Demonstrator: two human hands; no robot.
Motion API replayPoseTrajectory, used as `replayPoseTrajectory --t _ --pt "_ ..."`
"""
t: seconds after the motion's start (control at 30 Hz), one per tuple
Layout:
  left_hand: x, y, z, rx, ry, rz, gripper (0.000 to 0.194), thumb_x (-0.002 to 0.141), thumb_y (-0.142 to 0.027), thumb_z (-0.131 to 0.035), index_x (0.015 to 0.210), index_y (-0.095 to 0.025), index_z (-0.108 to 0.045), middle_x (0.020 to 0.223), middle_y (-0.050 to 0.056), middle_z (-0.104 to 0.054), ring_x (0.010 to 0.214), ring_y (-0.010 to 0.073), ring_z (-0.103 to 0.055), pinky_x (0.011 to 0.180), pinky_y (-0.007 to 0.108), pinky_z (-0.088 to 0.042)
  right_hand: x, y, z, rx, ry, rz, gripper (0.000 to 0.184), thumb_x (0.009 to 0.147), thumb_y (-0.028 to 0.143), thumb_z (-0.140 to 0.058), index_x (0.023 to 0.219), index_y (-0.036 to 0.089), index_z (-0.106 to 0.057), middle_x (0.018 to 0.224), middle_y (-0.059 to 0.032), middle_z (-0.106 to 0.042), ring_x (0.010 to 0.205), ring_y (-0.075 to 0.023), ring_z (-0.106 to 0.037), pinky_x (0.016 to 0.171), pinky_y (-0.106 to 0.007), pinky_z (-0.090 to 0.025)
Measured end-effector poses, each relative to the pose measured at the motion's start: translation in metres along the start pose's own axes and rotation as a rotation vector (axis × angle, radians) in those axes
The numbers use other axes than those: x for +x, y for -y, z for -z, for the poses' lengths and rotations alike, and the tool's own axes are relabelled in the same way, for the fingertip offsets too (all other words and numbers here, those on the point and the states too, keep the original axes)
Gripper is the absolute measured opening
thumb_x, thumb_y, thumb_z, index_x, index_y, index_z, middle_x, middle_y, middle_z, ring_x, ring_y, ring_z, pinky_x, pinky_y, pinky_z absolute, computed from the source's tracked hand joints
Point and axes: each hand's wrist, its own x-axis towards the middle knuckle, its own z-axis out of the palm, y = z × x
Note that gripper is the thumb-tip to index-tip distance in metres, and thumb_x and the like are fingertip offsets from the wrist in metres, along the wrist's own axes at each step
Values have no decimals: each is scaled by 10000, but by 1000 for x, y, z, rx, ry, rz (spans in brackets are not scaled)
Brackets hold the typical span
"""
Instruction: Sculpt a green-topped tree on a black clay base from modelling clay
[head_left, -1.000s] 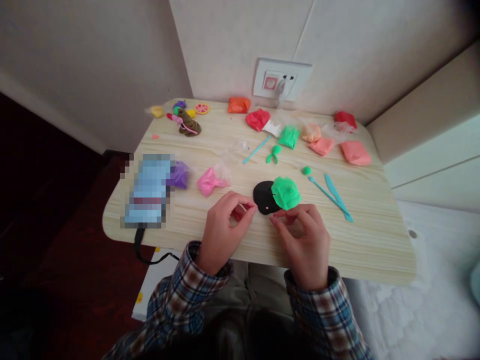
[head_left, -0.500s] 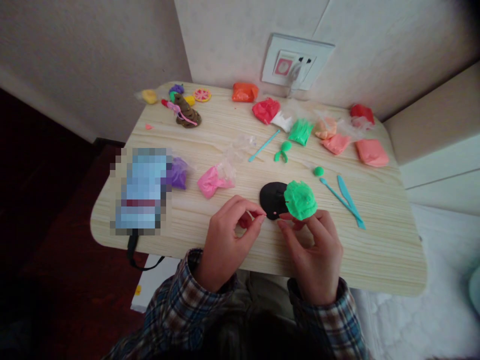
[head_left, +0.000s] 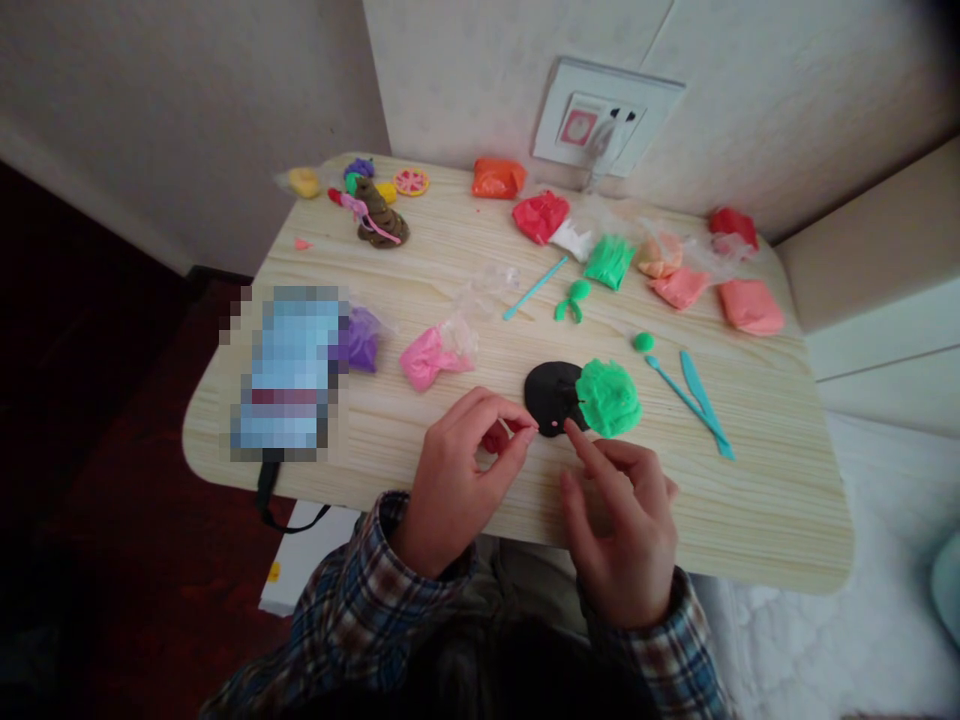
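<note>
On the table lies a flat black clay disc (head_left: 551, 395) with a tiny pink dot (head_left: 554, 423) near its front edge. A crinkled green clay piece (head_left: 609, 398) overlaps the disc's right side. My left hand (head_left: 469, 480) is at the disc's front left, thumb and forefinger pinched together; whatever is between the tips is too small to make out. My right hand (head_left: 622, 520) is in front of the green piece, its forefinger stretched toward the disc's front edge beside the pink dot, thumb apart, holding nothing.
Blue modelling tools (head_left: 694, 405) lie at the right by a small green ball (head_left: 643, 342). Bagged pink clay (head_left: 431, 357), purple clay (head_left: 361, 340) and a blurred phone-like device (head_left: 289, 375) are at left. Several clay packs (head_left: 611, 262) line the back, with a brown coiled clay figure (head_left: 379, 215).
My right hand has drawn back slightly, its forefinger now extended and parted from the thumb. My left hand stays pinched by the disc. The whole view has shifted a little.
</note>
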Motion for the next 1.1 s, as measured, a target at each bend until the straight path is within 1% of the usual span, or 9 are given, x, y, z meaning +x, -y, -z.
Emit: replayPoseTrajectory --t 0.13,0.23,0.63,0.87,1.0,1.1 --pt "0 -1 0 5 5 3 73 837 -137 -565 795 -188 -596 791 -5 -623 660 103 -574 608 217 -485 -4 1 -2 -74 37 48 536 871 157 -472 1383 287 -383 963 -66 -537 882 -215 -557 757 -394 -356" --pt "0 -1 0 5 9 -3 72 841 -141 -561 795 -185 -595 787 -4 -620 656 102 -575 602 212 -485 -4 1 -3 -81 54 56 562 871 155 -470 1404 290 -353 968 -67 -532 871 -212 -558 763 -394 -349" --pt "0 -1 0 8 15 0 72 836 -137 -554 790 -180 -589 788 3 -615 664 105 -575 610 213 -484 -5 1 -4 -96 75 66 545 867 163 -460 1395 270 -383 980 -76 -557 850 -210 -556 780 -402 -333" --pt "1 -1 -1 24 19 -8 76 833 -126 -562 784 -178 -589 780 -7 -604 647 93 -565 599 203 -475 -5 0 -4 -105 87 65 531 865 166 -455 1386 247 -389 1005 -83 -560 835 -204 -559 771 -400 -322" --pt "1 -1 -1 33 19 -11 77 829 -117 -573 781 -173 -594 781 -7 -602 649 87 -559 601 195 -467 -5 -1 -2 -56 43 61 538 857 144 -457 1381 251 -396 987 -74 -549 828 -201 -557 758 -389 -331" --pt "1 -1 -1 35 20 -4 76 830 -121 -575 782 -175 -597 783 -6 -607 642 89 -553 597 198 -468 -5 -2 -2 -33 -6 41 518 846 121 -456 1345 263 -444 938 -58 -543 859 -208 -558 753 -379 -343"
